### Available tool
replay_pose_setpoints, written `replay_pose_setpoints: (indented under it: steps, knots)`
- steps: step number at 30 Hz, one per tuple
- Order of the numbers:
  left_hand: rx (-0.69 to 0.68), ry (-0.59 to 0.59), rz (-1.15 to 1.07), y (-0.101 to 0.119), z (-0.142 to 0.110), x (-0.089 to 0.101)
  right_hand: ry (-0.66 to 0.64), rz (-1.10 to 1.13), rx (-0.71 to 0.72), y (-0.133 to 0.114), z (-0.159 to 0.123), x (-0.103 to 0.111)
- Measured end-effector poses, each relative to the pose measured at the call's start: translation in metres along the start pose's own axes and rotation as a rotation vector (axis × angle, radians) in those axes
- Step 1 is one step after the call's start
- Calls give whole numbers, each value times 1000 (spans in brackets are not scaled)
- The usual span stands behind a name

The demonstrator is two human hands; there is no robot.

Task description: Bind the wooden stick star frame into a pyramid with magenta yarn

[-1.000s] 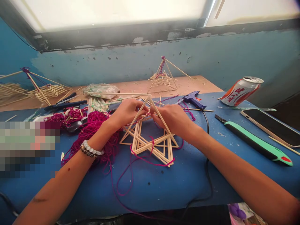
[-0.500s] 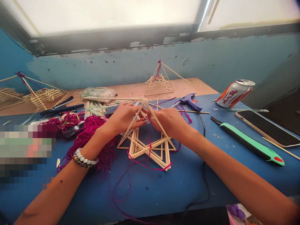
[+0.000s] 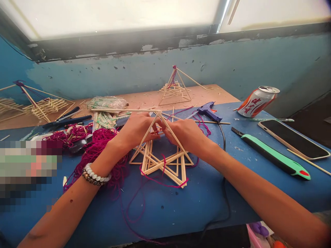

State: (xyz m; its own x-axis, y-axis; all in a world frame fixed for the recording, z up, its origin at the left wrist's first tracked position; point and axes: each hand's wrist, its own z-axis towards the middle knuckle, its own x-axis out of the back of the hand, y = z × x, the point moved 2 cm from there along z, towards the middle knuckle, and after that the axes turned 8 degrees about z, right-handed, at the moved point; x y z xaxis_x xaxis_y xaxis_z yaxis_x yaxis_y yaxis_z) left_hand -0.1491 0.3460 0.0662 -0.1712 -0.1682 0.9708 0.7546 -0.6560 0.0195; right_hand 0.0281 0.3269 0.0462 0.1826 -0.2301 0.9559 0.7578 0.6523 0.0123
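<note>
My left hand [image 3: 137, 128] and my right hand [image 3: 184, 133] meet inside a pyramid of thin wooden sticks [image 3: 176, 137], behind its two front legs. Both have their fingers closed in a pinch on magenta yarn [image 3: 164, 163], though the fingertips are partly hidden. Under them, a star-shaped layered stick frame [image 3: 165, 165] sits low within the pyramid. Loose yarn loops around its front points and trails over the blue table [image 3: 196, 206]. Left of my left hand lies a big tangled heap of magenta yarn [image 3: 97, 148].
Behind stand two other stick pyramids [image 3: 174, 90] [image 3: 33, 98] with yarn-tied tops. Bagged sticks [image 3: 107, 102] and pliers [image 3: 67, 119] lie at back left. To the right are a corded glue gun [image 3: 208, 112], green-handled cutter [image 3: 274, 153], phone [image 3: 294, 137] and drink can [image 3: 258, 101].
Both hands stay inside the pyramid, with only slight finger and wrist movement. The view has shifted a little; the frame and yarn stand as before.
</note>
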Motion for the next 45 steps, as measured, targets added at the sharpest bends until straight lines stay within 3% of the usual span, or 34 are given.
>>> replay_pose_setpoints:
  steps: [7, 18, 28, 32, 39, 45]
  knots:
    - [-23, -82, 86, 1, 6, 2, 40, 45, 7, 0, 0, 1]
    - [-78, 33, 106, 6, -6, 6, -111, 158, -90, -1, 1, 8]
    - [-118, 67, 190, 4, -9, 6, -152, 219, -108, -2, 3, 9]
    - [-132, 103, 159, 1, -10, 3, -154, 214, -115, -1, 3, 8]
    - [-73, 32, 22, -6, -10, -2, -202, 200, -128, -4, 5, 15]
    - [-64, 16, -53, -6, -9, -2, -166, 168, -120, -4, 5, 12]
